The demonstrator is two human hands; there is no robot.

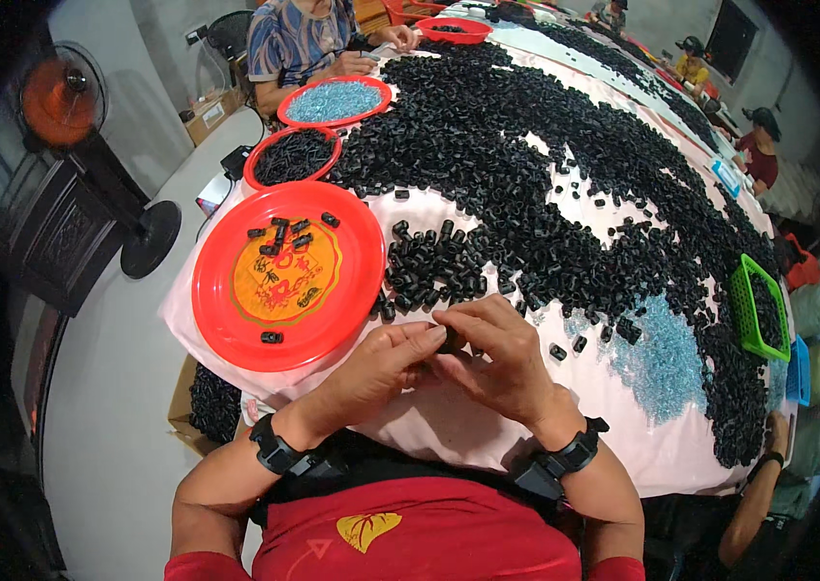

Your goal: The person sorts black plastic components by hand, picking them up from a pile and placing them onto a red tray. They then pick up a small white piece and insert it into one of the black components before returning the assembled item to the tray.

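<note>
My left hand (386,360) and my right hand (499,356) meet at the near edge of the table, fingertips pinched together. Between them is a small black piece (449,341), mostly hidden by the fingers. Just beyond my hands spreads a big heap of short black tubular plastic pieces (434,261). A round red tray (214,290) lies left of my left hand; several of the black pieces rest on it, one of them alone near its front. Loose black pieces (557,352) lie on the pale cloth right of my right hand.
Past the tray stand a red basket (247,172) of thin black parts and a red basket (286,114) of pale blue bits. More blue bits (662,363) lie at right, near a green basket (747,315). A co-worker (299,44) sits at far left. A fan (66,97) stands left.
</note>
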